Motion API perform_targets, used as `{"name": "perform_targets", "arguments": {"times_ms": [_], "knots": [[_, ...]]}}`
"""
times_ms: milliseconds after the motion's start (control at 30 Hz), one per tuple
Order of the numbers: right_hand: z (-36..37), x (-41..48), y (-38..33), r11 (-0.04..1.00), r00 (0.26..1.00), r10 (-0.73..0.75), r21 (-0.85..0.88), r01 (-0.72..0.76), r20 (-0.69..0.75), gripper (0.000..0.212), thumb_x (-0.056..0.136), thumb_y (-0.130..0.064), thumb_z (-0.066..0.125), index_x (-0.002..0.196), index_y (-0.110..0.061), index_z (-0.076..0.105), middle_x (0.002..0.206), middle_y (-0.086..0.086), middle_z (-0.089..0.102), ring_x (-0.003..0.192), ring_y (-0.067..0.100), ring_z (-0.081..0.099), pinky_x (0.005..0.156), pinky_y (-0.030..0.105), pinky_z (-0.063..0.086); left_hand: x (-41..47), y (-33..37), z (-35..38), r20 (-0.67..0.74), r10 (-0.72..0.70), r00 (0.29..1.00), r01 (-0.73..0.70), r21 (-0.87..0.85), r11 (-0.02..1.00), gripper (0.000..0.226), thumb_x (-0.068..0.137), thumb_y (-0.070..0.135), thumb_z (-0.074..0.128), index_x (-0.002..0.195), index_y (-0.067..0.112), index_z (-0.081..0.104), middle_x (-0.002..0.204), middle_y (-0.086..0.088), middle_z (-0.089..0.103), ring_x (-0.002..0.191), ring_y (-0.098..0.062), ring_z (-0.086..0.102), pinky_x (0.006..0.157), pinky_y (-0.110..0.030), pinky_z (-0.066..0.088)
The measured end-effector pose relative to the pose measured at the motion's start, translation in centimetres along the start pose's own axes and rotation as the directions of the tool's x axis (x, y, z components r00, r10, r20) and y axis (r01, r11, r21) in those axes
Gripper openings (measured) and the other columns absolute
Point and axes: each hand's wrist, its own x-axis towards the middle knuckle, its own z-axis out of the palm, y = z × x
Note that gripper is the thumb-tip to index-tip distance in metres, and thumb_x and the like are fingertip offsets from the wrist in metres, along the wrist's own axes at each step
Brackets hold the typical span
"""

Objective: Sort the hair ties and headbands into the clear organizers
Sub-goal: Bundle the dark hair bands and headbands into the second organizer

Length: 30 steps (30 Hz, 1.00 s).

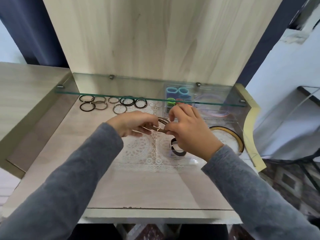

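Both hands meet over the lace mat. My left hand (134, 124) and my right hand (189, 130) together hold a small bunch of brown hair ties (161, 126) with a gold bead, fingers curled round them. Several loose black and brown hair ties (110, 103) lie on the desk at the back left. A clear organizer (183, 157) at the right holds a dark hair tie (177, 149) and a gold-edged black headband (238, 138). Behind it a second clear organizer (195, 87) holds coloured thick ties (180, 96) and pale thin headbands (216, 112).
A glass shelf (103, 94) spans the desk just above the loose ties and the far organizer. A white lace mat (147, 153) covers the desk's middle. A wooden back panel (155, 40) rises behind. The desk's front edge (155, 209) is near me.
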Motion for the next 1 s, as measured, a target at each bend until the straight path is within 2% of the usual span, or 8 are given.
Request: {"name": "perform_targets", "arguments": {"times_ms": [100, 233, 400, 533, 633, 733, 833, 1000], "knots": [[-1.0, -1.0, 1.0, 0.997, 1.0, -0.015, -0.069, 0.017, 0.025, 0.007, 0.072, -0.018, 0.077, 0.078, -0.021, 0.073, 0.092, 0.006, 0.055, 0.095, 0.033, 0.053, 0.08, 0.038, 0.033, 0.9, 1.7, 1.7, -0.028, 0.029, 0.999, -0.021, 0.248, 0.968, 0.012, 0.088, 0.033, 0.064, 0.086, 0.021, 0.066, 0.083, 0.007, 0.069, 0.076, -0.01, 0.066, 0.076, -0.029, 0.042], [-1.7, -2.7, 2.3, 0.994, 0.999, -0.008, -0.11, 0.014, 0.05, 0.005, 0.075, -0.015, 0.075, 0.076, -0.02, 0.073, 0.093, 0.007, 0.056, 0.098, 0.034, 0.053, 0.078, 0.041, 0.04, 1.8, 3.9, 4.2, -0.008, 0.062, 0.998, -0.054, 0.387, 0.92, 0.027, 0.092, 0.041, 0.058, 0.104, 0.02, 0.069, 0.092, 0.007, 0.07, 0.079, -0.012, 0.069, 0.077, -0.029, 0.043], [-1.9, -4.5, 4.2, 0.989, 0.993, 0.072, -0.136, -0.058, 0.098, 0.018, 0.065, -0.009, 0.08, 0.076, -0.022, 0.073, 0.094, 0.006, 0.054, 0.092, 0.032, 0.051, 0.073, 0.037, 0.036, 2.6, 6.1, 6.1, 0.054, 0.053, 0.997, -0.072, 0.459, 0.885, 0.024, 0.097, 0.035, 0.053, 0.08, 0.021, 0.063, 0.083, 0.008, 0.071, 0.079, -0.016, 0.067, 0.069, -0.026, 0.043], [-1.7, -6.0, 5.0, 0.992, 0.986, 0.097, -0.092, -0.084, 0.138, 0.015, 0.069, -0.011, 0.078, 0.08, -0.021, 0.075, 0.092, 0.007, 0.054, 0.088, 0.032, 0.052, 0.071, 0.04, 0.044, 3.5, 7.5, 7.3, 0.045, 0.123, 0.991, -0.127, 0.569, 0.813, 0.019, 0.096, 0.028, 0.057, 0.084, 0.018, 0.068, 0.081, 0.008, 0.068, 0.065, -0.012, 0.062, 0.052, -0.018, 0.047], [-1.5, -6.9, 5.0, 0.991, 0.981, 0.126, -0.069, -0.117, 0.145, 0.017, 0.076, -0.016, 0.062, 0.084, -0.022, 0.076, 0.09, 0.007, 0.053, 0.086, 0.032, 0.053, 0.071, 0.042, 0.047, 4.4, 7.5, 7.9, 0.018, 0.203, 0.979, -0.169, 0.628, 0.759, 0.013, 0.091, 0.027, 0.067, 0.087, 0.015, 0.066, 0.084, 0.004, 0.067, 0.07, -0.014, 0.068, 0.068, -0.026, 0.059], [-1.4, -7.3, 4.9, 0.986, 0.969, 0.166, -0.014, -0.166, 0.186, 0.038, 0.073, -0.028, 0.039, 0.082, -0.025, 0.075, 0.086, 0.004, 0.052, 0.082, 0.03, 0.052, 0.069, 0.039, 0.048, 5.2, 7.1, 8.6, 0.021, 0.238, 0.971, -0.197, 0.633, 0.749, 0.014, 0.087, 0.023, 0.073, 0.088, 0.013, 0.063, 0.085, 0.0, 0.065, 0.072, -0.016, 0.068, 0.067, -0.026, 0.06], [-1.0, -7.8, 4.8, 0.977, 0.949, 0.199, 0.028, -0.212, 0.245, 0.04, 0.073, -0.039, 0.038, 0.081, -0.029, 0.075, 0.084, 0.002, 0.052, 0.079, 0.028, 0.051, 0.07, 0.036, 0.044, 5.8, 6.9, 9.5, 0.037, 0.237, 0.971, -0.196, 0.693, 0.693, 0.016, 0.085, 0.024, 0.076, 0.087, 0.011, 0.066, 0.085, -0.003, 0.067, 0.075, -0.019, 0.067, 0.072, -0.031, 0.059], [-0.2, -8.0, 4.6, 0.968, 0.922, 0.214, 0.056, -0.244, 0.324, 0.037, 0.074, -0.046, 0.041, 0.081, -0.032, 0.074, 0.085, 0.002, 0.051, 0.082, 0.027, 0.049, 0.072, 0.038, 0.044, 6.6, 6.1, 10.2, 0.025, 0.22, 0.975, -0.158, 0.773, 0.615, 0.027, 0.074, 0.032, 0.084, 0.073, 0.016, 0.062, 0.077, 0.0, 0.063, 0.076, -0.02, 0.06, 0.064, -0.029, 0.046]]}}
